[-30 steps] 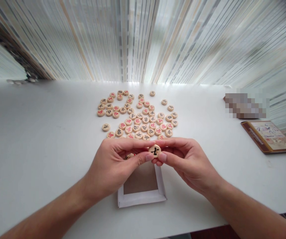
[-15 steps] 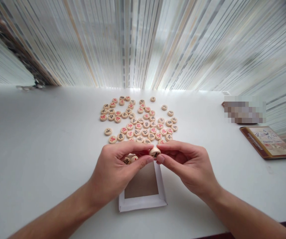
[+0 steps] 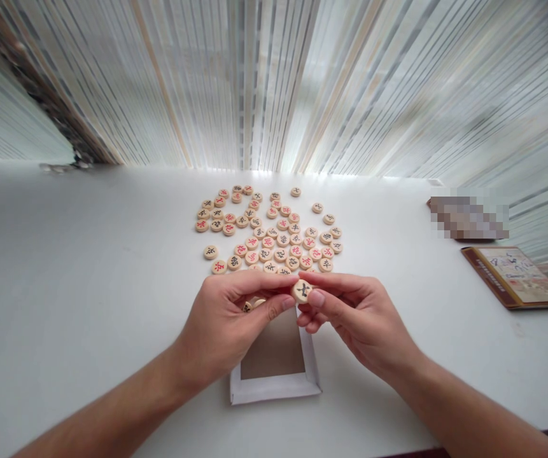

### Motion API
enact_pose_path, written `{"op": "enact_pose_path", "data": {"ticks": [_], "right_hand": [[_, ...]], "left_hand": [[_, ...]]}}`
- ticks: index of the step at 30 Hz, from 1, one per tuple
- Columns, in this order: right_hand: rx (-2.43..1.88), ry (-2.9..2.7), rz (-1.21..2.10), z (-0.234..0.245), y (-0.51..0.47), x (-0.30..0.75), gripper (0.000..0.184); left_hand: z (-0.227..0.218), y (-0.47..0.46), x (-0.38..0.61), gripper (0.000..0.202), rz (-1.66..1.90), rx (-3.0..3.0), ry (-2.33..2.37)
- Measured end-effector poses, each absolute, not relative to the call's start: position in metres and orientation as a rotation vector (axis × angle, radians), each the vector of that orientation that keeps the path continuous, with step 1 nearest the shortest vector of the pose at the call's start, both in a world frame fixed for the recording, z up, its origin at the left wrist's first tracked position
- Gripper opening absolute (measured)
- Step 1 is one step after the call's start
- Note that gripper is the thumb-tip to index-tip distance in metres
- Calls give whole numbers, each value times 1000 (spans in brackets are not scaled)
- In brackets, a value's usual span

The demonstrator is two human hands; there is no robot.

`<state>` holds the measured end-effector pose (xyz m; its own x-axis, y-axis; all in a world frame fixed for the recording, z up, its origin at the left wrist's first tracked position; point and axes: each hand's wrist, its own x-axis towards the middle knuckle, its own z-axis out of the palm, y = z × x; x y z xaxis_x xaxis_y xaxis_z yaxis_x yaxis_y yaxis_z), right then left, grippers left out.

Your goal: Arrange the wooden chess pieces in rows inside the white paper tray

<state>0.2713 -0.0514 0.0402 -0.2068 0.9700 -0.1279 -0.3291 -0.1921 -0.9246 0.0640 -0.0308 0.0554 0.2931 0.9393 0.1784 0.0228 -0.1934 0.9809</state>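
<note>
Across our white table (image 3: 87, 286), many loose pieces (image 3: 267, 242) lie spread beyond a shallow box (image 3: 276, 386), so we judge much is left. Past our left hand (image 3: 228, 312) we glimpse 2 partly hidden pieces (image 3: 258, 303), apparently inside it. That hand and our right hand (image 3: 364, 312) together pinch 1 held piece (image 3: 301, 290) above the box, not yet set down.

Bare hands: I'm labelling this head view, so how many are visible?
2: the bare left hand at the left of a round, pale wooden piece with a black character, and the bare right hand at its right. No others show.
</note>
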Motion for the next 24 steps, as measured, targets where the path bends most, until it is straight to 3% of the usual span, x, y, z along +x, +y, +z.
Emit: {"op": "enact_pose_path", "data": {"ticks": [8,13,24], "right_hand": [[-926,-944,1758,42,-51,272,29],[-978,-1014,1749,40,-51,273,17],[-949,-969,1883,43,-50,273,36]], "left_hand": [[55,-31,62,16,1079,1620,915],[55,-31,63,9,1050,1625,969],[54,-32,61,24,1016,1669,874]]}}
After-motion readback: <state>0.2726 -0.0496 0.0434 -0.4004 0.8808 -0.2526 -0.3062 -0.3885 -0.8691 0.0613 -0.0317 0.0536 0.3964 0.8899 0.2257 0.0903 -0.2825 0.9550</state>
